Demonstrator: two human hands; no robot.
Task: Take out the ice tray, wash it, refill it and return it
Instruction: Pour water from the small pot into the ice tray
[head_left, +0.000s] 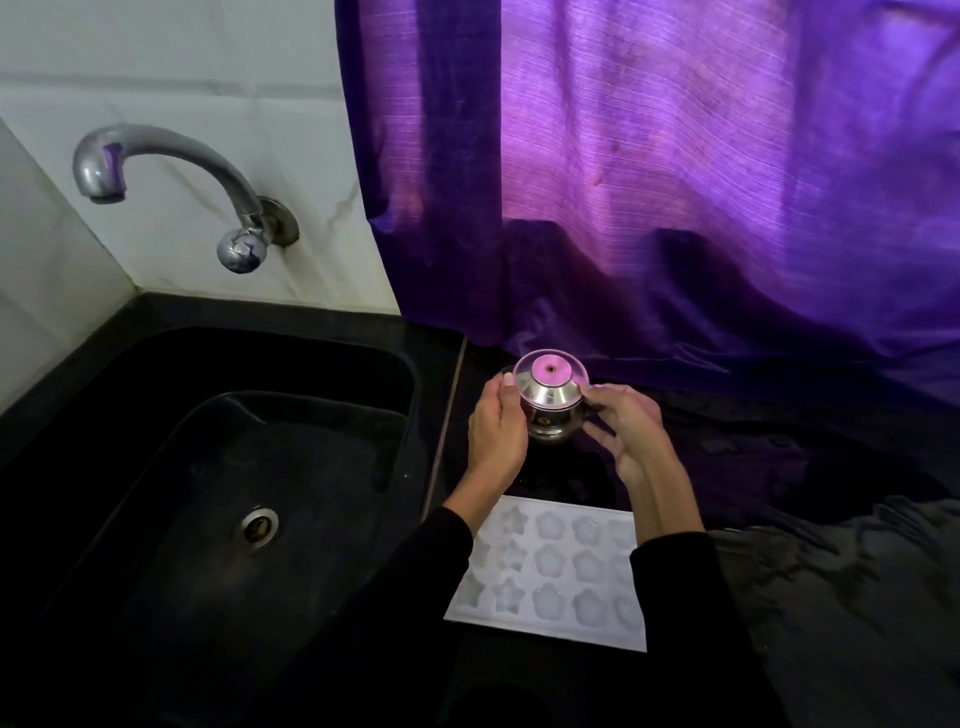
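The ice tray lies flat on the black counter, just right of the sink and directly in front of the person. It is a pale, translucent mould with star-shaped pockets on its left and flower-shaped pockets to the right. Both forearms cross above it, and the right sleeve covers its right end. Whether the pockets hold water cannot be told.

Beyond the tray, a small glass jar with a metal cone top and a clear domed lid is held between the two hands. The left hand wraps the jar's left side, fingers curled round it, thumb tip at the lid rim. The right hand pinches the lid's right edge between thumb and forefinger, the remaining fingers loosely spread below. Whether the jar's base touches the counter cannot be told.

The sink basin is black, with a metal drain at its centre. A chrome tap projects from the white tiled wall above it; no water shows at the spout. A purple curtain hangs behind the counter, its hem reaching the surface. A dark cloth lies crumpled on the counter to the right.
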